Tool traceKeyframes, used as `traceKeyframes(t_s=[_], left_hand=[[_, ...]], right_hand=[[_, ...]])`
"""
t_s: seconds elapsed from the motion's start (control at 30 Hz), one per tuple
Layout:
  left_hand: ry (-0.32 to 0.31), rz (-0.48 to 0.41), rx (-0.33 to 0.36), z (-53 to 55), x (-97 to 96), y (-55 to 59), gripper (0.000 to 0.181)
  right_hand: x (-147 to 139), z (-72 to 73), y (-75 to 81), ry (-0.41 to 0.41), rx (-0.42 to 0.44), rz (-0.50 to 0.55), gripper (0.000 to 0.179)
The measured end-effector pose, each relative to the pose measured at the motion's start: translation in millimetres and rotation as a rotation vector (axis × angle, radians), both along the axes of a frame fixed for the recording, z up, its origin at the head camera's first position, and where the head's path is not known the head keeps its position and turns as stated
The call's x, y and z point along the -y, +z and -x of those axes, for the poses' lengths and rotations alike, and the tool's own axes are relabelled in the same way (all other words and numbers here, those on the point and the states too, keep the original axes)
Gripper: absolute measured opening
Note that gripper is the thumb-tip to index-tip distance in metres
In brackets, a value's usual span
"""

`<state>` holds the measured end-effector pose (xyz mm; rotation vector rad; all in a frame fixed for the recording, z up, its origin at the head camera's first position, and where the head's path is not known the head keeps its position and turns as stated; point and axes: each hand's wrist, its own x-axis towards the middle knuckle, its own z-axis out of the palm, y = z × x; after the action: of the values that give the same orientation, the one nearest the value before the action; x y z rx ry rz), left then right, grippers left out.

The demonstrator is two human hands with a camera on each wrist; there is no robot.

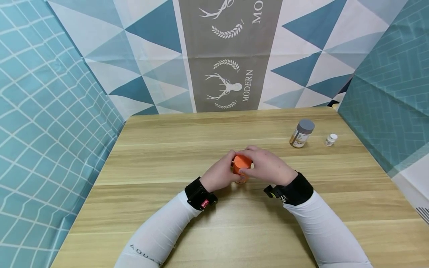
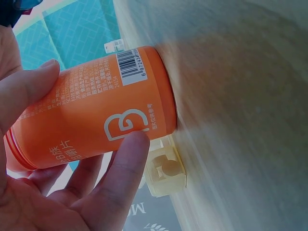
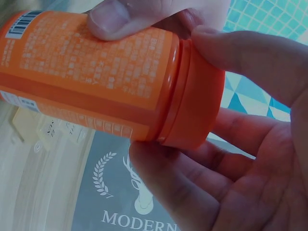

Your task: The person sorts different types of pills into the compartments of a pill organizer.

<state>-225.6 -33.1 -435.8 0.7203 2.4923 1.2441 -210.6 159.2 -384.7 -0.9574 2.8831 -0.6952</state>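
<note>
An orange pill bottle [image 2: 91, 110] with white print and a barcode is between my two hands, its base at the wooden tabletop. My left hand [image 1: 219, 172] grips the bottle's body, the thumb on one side and fingers on the other. From the right, my right hand [image 1: 270, 167] holds the orange screw cap [image 3: 199, 94] between thumb and fingers. The cap sits on the bottle neck, with a narrow groove visible below its rim. In the head view, the hands hide most of the bottle's body.
A clear jar with a grey lid [image 1: 303, 132] stands toward the back right of the table [image 1: 161, 149]. Right of it is a small white bottle [image 1: 331, 140]. A pale yellow box [image 2: 166, 171] shows behind the orange bottle in the left wrist view.
</note>
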Motion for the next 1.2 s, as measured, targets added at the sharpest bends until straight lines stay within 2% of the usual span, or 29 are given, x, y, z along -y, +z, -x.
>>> traceKeyframes(t_s=[0.33,0.57,0.7,0.83,0.93,1.07,1.2], left_hand=[[-0.009,-0.016,-0.003,2.5,-1.6,-0.6,0.054],[-0.008,-0.008,0.004,0.4,-0.7,-6.9,0.055],[-0.015,0.026,-0.016,-2.7,0.2,-7.9,0.055],[-0.038,0.109,-0.085,-7.4,0.7,-4.5,0.058],[-0.041,0.209,-0.157,-11.3,4.3,-0.3,0.071],[0.004,0.324,-0.265,-12.6,15.4,3.3,0.089],[0.057,0.439,-0.356,-11.1,27.9,4.4,0.094]], right_hand=[[0.0,-0.1,0.6,-0.033,0.015,-0.004,0.048],[3.4,-0.9,-15.5,-0.065,0.079,0.052,0.052],[1.2,-4.5,-24.2,-0.086,0.065,0.053,0.057],[-11.4,-8.4,-26.9,-0.111,0.076,0.085,0.058],[-31.4,-11.1,-23.9,-0.146,0.103,0.126,0.059],[-69.1,-10.9,-16.5,-0.212,0.117,0.112,0.06],[-114.6,-7.5,-10.3,-0.292,0.14,0.048,0.059]])
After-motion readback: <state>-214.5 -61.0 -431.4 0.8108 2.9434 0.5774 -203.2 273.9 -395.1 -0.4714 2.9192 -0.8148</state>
